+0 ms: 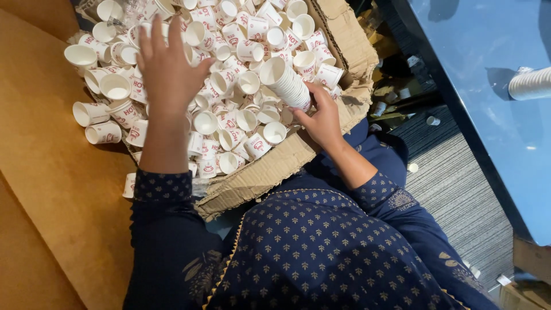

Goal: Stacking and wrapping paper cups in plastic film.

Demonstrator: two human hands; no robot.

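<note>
1. Stack of cups (287, 85): small white paper cups nested into one short column, held over the right part of the pile. Its long axis slants from upper left to lower right, the open mouth at the upper left end facing up and left.
2. Right hand (322, 119): fingers clasped round the lower end of the stack, thumb side toward the box edge.
3. Left hand (167, 68): fingers spread and released, palm down, hovering over the left part of the pile; whether it touches a cup cannot be told.
4. Loose cups (229, 115): a great heap, white with red print, lying every way, mouths up, sideways and down.
5. Progress, as judged: only one short stack is gathered; nearly all of the heap lies unsorted.
6. Cardboard box (270, 169): torn and flattened, it carries the heap; several cups spill past its left edge onto a brown sheet (51, 189).
7. Blue tabletop (493, 74): far right, bearing a second nested stack (531, 83) lying on its side.
</note>
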